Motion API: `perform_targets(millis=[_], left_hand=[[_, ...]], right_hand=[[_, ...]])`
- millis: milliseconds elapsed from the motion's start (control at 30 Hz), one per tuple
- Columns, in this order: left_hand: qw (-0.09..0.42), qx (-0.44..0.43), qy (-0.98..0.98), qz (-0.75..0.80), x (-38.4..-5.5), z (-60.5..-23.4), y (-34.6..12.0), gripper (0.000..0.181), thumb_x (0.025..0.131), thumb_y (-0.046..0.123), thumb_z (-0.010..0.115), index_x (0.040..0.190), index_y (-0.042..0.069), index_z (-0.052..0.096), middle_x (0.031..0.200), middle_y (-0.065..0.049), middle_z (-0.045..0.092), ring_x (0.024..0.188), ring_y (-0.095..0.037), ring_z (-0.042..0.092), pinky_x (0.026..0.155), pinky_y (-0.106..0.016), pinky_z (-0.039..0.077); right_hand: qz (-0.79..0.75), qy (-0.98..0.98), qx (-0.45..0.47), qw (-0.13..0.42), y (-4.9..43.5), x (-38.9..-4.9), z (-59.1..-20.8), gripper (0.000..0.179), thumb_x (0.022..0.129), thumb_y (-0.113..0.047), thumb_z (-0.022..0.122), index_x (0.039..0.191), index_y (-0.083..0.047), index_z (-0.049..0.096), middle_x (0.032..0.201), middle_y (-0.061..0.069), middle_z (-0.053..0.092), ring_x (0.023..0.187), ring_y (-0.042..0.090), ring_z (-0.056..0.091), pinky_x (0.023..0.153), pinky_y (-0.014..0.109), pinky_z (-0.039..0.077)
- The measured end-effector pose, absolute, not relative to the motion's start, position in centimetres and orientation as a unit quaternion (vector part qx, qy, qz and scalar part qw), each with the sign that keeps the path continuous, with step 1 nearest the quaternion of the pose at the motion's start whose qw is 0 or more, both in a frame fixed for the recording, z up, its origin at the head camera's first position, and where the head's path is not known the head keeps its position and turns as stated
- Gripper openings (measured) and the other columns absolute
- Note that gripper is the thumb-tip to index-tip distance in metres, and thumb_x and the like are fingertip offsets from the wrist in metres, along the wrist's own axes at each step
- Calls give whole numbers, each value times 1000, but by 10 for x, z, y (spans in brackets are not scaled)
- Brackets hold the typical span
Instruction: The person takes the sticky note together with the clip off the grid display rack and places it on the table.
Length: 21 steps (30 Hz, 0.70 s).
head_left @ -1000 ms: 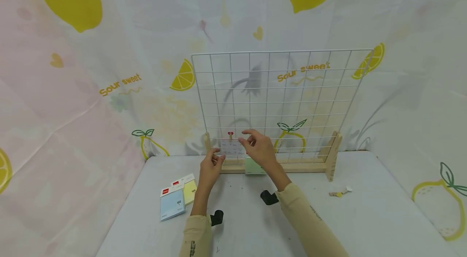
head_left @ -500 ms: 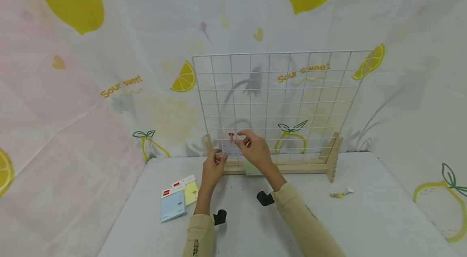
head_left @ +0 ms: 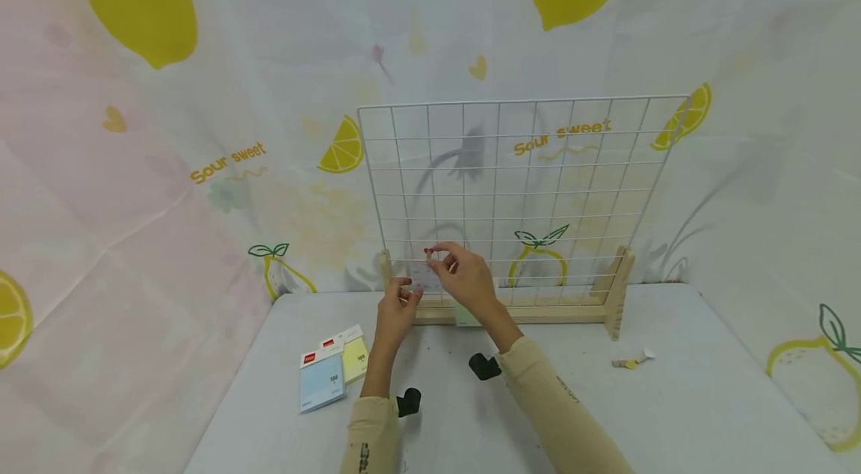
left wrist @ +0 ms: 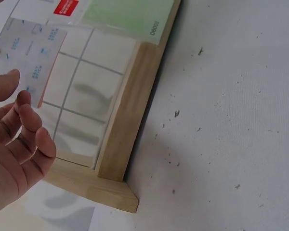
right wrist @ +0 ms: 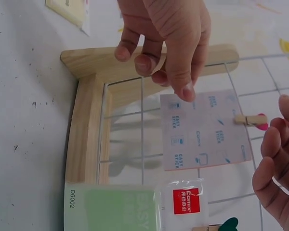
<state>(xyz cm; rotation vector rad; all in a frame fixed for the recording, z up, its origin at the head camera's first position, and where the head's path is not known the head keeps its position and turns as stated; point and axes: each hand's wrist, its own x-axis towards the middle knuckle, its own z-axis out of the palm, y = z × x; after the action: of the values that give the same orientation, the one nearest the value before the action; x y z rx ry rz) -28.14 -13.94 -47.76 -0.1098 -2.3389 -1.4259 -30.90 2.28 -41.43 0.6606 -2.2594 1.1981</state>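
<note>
A thin sticky-note pad [right wrist: 202, 134], its back printed "EASY STICK" and edged pinkish, hangs on the white wire grid [head_left: 511, 194] from a small wooden clothespin [right wrist: 250, 119] with a red heart. My left hand [head_left: 394, 313] is at the pad's left edge, thumb tip overlapping it in the right wrist view [right wrist: 168, 48]; I see no clear pinch. Beside the clothespin, my right hand [head_left: 469, 281] has thumb and index finger apart, and in the right wrist view a small gap separates its fingers from the heart. A packaged green sticky-note pad [right wrist: 115, 207] hangs lower right, by a green-heart clothespin [right wrist: 221, 225].
The grid stands in a wooden base [head_left: 551, 315] at the back of the white table [head_left: 457, 422]. Left of my left forearm lie a blue [head_left: 323, 382] and a yellow pad pack [head_left: 353, 359]. Loose clothespins [head_left: 632, 362] lie on the right. A patterned cloth hangs behind.
My right hand has moved left along the pad to the red-heart clothespin, its thumb and index finger coming close to it. My left hand has stayed at the pad's edge. The view has shifted slightly.
</note>
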Motion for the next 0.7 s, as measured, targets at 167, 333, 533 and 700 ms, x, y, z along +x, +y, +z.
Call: perform_targets(millis=[167, 333, 533, 700], left_hand=[[196, -42, -837, -510, -282, -477, -138, 31, 96, 15, 66, 119, -4, 58, 81, -9, 63, 72, -21, 60, 59, -32, 48], [189, -41, -837, -512, -283, -477, -137, 32, 96, 14, 65, 120, -6, 58, 80, -10, 63, 69, -19, 59, 58, -31, 47], [183, -33, -839, -511, -284, -478, -135, 32, 96, 13, 64, 121, -7, 58, 80, -10, 63, 67, -18, 57, 56, -30, 46], [175, -32, -837, -518, -285, -479, -135, 34, 97, 15, 63, 122, -7, 57, 82, -10, 63, 68, -18, 57, 56, -30, 46]], right_hand=[[440, -832, 241, 238, 20, -307, -412, 25, 92, -20, 71, 114, -10, 70, 69, -4, 63, 56, 8, 55, 47, 25, 42], [425, -838, 241, 242, 18, -307, -410, 24, 92, -19, 71, 114, -10, 70, 69, -5, 62, 55, 7, 52, 45, 24, 40], [398, -847, 245, 254, 17, -307, -411, 28, 92, -19, 71, 117, -9, 69, 70, -4, 64, 53, 7, 50, 43, 23, 37], [378, -855, 246, 256, 17, -306, -411, 31, 92, -20, 71, 120, -9, 68, 72, -2, 66, 51, 7, 48, 43, 23, 35]])
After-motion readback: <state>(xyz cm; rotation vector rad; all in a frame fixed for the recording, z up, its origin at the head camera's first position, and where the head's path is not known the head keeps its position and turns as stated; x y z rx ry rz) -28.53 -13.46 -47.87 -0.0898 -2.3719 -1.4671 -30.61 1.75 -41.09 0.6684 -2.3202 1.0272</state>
